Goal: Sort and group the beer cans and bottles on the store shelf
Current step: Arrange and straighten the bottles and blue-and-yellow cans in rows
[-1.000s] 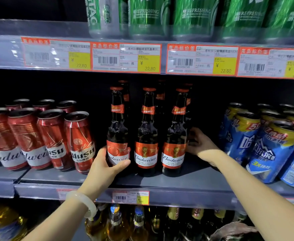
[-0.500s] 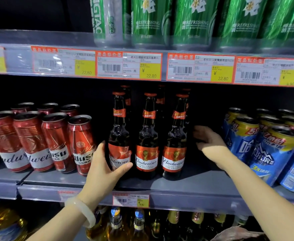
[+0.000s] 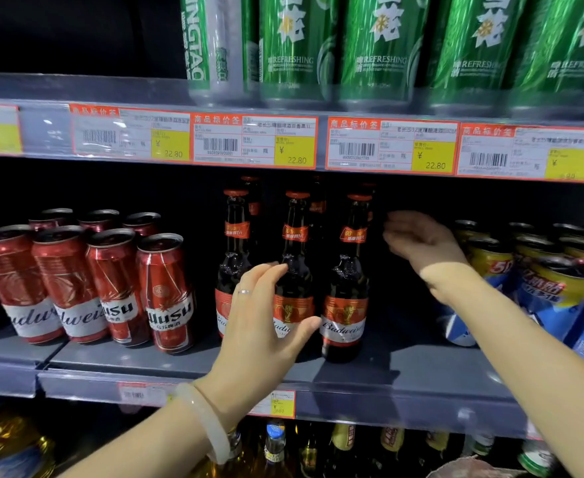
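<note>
Three dark Budweiser bottles stand in a front row on the grey middle shelf (image 3: 397,370): the left bottle (image 3: 234,243), the middle bottle (image 3: 295,243) and the right bottle (image 3: 347,291), with more bottles behind them. My left hand (image 3: 263,322) is spread in front of the left and middle bottles, thumb across the middle label, and grips nothing. My right hand (image 3: 421,241) hovers in the dark gap to the right of the right bottle, fingers loosely apart and empty. To the left stand red Budweiser cans (image 3: 39,281) and red Wusu cans (image 3: 166,291).
Blue and yellow cans (image 3: 556,294) crowd the right end of the shelf. Green cans (image 3: 376,50) line the shelf above, over a strip of price tags (image 3: 254,141). Several bottles (image 3: 276,443) stand on the shelf below.
My left hand left the base of the left bottle and moved up and right in front of the middle bottle. My right hand rose and drew away from behind the right bottle.
</note>
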The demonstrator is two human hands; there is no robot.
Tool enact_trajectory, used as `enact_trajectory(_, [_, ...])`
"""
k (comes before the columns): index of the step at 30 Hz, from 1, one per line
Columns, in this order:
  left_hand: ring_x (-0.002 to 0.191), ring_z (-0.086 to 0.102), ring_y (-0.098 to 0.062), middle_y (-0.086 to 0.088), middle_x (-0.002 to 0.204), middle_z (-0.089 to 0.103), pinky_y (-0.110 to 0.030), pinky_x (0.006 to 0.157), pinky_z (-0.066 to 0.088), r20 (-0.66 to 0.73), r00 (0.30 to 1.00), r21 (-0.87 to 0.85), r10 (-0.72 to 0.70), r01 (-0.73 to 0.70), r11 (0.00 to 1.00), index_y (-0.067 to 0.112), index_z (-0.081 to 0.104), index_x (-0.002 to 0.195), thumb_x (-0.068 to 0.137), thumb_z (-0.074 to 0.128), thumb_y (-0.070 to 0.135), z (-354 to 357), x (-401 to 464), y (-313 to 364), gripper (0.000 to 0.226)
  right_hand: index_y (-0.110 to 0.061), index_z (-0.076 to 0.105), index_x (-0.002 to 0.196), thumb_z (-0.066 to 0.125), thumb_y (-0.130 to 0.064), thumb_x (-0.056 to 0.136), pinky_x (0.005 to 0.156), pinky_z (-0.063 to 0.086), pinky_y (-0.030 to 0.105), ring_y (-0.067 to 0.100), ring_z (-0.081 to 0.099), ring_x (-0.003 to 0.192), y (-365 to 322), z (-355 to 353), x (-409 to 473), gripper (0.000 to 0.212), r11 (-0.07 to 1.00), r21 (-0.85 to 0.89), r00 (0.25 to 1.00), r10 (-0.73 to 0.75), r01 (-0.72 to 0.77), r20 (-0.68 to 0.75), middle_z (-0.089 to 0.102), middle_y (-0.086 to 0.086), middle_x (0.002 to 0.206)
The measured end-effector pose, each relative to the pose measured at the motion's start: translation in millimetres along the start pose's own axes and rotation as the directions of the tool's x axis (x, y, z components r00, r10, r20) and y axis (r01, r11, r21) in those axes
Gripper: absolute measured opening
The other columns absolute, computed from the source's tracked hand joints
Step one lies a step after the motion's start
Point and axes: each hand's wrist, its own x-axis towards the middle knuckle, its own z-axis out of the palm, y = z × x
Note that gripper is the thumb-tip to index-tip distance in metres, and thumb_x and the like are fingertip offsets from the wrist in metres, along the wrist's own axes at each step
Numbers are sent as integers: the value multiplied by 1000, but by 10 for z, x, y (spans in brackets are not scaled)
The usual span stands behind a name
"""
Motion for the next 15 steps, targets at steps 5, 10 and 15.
enact_trajectory(5, [114, 43, -18, -9, 121, 56, -12, 98, 28, -19, 974, 241, 227, -216, 946, 7, 61, 115, 79, 61, 42, -297, 319, 32, 50, -32, 59, 97, 63, -19, 88, 102, 43, 24, 11, 56, 100, -446, -20, 32, 17, 993, -5, 993, -119, 119, -7, 63, -4, 107])
enact_trajectory(10, [112, 53, -31, -9, 114, 64, -29, 98, 31, -5, 990, 431, 144, -128, 893, 13, 65, 111, 72, 50, 58, -661, 897, 18, 61, -27, 48, 128, 60, -22, 90, 96, 32, 8, 5, 46, 120, -817, 83, 195, 41, 960, -162, 965, -204, 230, 164, 48, -15, 123])
enact_trajectory(15, [120, 47, -13, 8, 129, 53, -25, 101, 35, 150, 976, 70, -158, 149, 986, 31, 48, 127, 63, 72, 63, -719, 1172, -149, 75, -18, 43, 137, 58, -15, 91, 95, 30, 13, 11, 43, 127, -888, 275, 346, 48, 924, -283, 931, -158, 256, 328, 46, -1, 141])
